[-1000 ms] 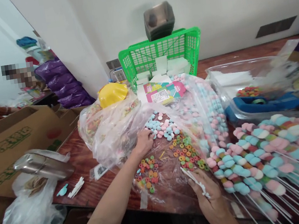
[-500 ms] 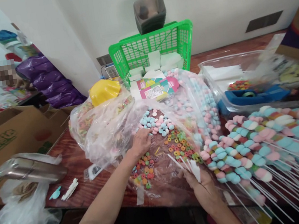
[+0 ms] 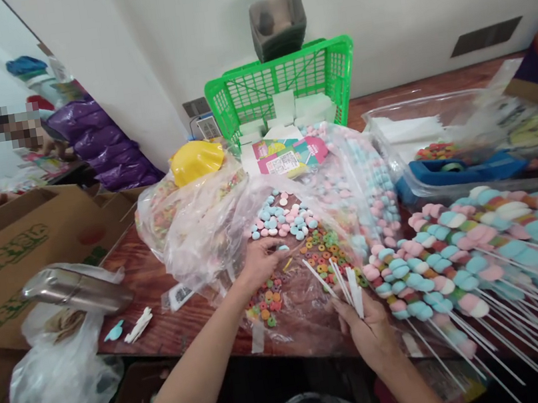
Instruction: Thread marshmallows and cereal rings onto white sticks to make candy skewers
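My left hand (image 3: 262, 263) pinches a blue-and-white marshmallow (image 3: 283, 248) between thumb and fingertips, just in front of a pile of pink, blue and white marshmallows (image 3: 284, 216). Colourful ring-shaped candies (image 3: 325, 254) spread to the right of that hand, and more rings (image 3: 266, 299) are beneath its wrist. Several thin white sticks (image 3: 350, 287) are gripped in my right hand (image 3: 369, 328), one of them pointing apart toward the left hand. Finished-looking marshmallow skewers (image 3: 440, 263) on white sticks lie heaped to the right of my right hand.
Behind the candies are plastic bags of marshmallows (image 3: 371, 179), a yellow bowl-like piece (image 3: 197, 162) and a green basket (image 3: 281, 78). A clear bin (image 3: 417, 112) with a blue tape dispenser (image 3: 466, 168) stands right. At left are a steel flask (image 3: 77, 291) and a cardboard box (image 3: 17, 246). A person sits far left.
My left hand has drawn back slightly from the marshmallow pile, with a marshmallow now showing at its fingertips. The sticks in my right hand are turned more upright. The view has shifted a little.
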Demonstrator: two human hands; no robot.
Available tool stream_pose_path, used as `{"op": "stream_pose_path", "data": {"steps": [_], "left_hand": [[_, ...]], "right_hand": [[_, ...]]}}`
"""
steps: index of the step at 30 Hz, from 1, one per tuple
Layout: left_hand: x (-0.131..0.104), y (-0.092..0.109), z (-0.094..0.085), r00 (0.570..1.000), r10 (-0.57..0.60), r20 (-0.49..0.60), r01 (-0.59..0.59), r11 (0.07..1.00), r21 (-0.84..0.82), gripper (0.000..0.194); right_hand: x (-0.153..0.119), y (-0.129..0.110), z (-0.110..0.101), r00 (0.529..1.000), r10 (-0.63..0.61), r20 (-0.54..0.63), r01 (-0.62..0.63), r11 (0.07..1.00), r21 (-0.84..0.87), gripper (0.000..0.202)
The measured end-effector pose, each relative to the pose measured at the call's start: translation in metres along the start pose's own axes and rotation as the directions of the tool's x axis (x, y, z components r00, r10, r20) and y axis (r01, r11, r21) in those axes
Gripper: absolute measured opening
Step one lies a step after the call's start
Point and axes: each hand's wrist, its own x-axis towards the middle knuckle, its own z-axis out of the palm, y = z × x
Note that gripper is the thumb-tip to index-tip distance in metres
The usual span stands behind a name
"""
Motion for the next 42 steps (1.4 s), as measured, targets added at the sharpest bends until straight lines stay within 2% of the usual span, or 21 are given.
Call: {"op": "stream_pose_path", "data": {"steps": [2,5,7,9,13,17,19,22,24,27,30,35,39,42], "left_hand": [[-0.012,0.014,0.000,0.997,-0.071,-0.020,0.062,0.958,-0.279,0.023],[-0.032,0.037,0.004,0.983,-0.184,-0.012,0.127,0.720,-0.683,0.026],[-0.044,0.048,0.007,0.974,-0.228,-0.001,0.142,0.608,-0.781,0.025],[-0.052,0.053,0.009,0.971,-0.239,-0.009,0.131,0.562,-0.817,0.023],[-0.059,0.053,0.015,0.975,-0.203,-0.095,0.048,0.604,-0.796,0.021],[-0.062,0.051,0.022,0.957,-0.265,-0.117,0.055,0.561,-0.826,0.030],[-0.063,0.050,0.026,0.957,-0.242,-0.160,0.014,0.591,-0.807,0.028],[-0.066,0.049,0.029,0.949,-0.123,-0.290,-0.115,0.722,-0.682,0.025],[-0.067,0.047,0.032,0.923,-0.012,-0.384,-0.220,0.804,-0.552,0.025],[-0.067,0.043,0.035,0.876,0.138,-0.463,-0.338,0.860,-0.383,0.026],[-0.066,0.038,0.036,0.846,0.230,-0.481,-0.387,0.885,-0.258,0.029],[-0.067,0.032,0.038,0.807,0.424,-0.412,-0.495,0.865,-0.078,0.034],[-0.068,0.032,0.042,0.800,0.446,-0.402,-0.518,0.852,-0.084,0.037],[-0.067,0.036,0.044,0.797,0.419,-0.435,-0.513,0.850,-0.121,0.034]], "right_hand": [[-0.002,-0.001,-0.002,0.996,0.034,0.083,-0.039,0.998,0.050,0.023],[-0.004,-0.004,-0.009,0.994,0.034,0.107,-0.040,0.998,0.056,0.022],[-0.005,-0.008,-0.015,0.994,0.016,0.112,-0.021,0.999,0.049,0.019],[-0.006,-0.012,-0.021,0.993,0.001,0.116,-0.005,0.999,0.033,0.017],[-0.010,-0.019,-0.027,0.996,-0.030,0.079,0.032,0.999,-0.034,0.017],[-0.012,-0.024,-0.027,0.995,-0.057,0.079,0.064,0.994,-0.091,0.020],[-0.012,-0.025,-0.026,0.994,-0.061,0.085,0.071,0.990,-0.119,0.025],[-0.010,-0.024,-0.027,0.993,-0.062,0.104,0.080,0.982,-0.173,0.021],[-0.010,-0.023,-0.028,0.989,-0.071,0.132,0.098,0.972,-0.212,0.016],[-0.010,-0.022,-0.031,0.983,-0.086,0.164,0.129,0.954,-0.269,0.014],[-0.011,-0.023,-0.034,0.978,-0.057,0.199,0.119,0.942,-0.314,0.014],[-0.009,-0.025,-0.036,0.978,-0.004,0.210,0.072,0.945,-0.318,0.017],[-0.011,-0.026,-0.032,0.990,-0.043,0.136,0.080,0.956,-0.283,0.023],[-0.013,-0.025,-0.026,0.989,-0.060,0.135,0.092,0.964,-0.247,0.029]]}}
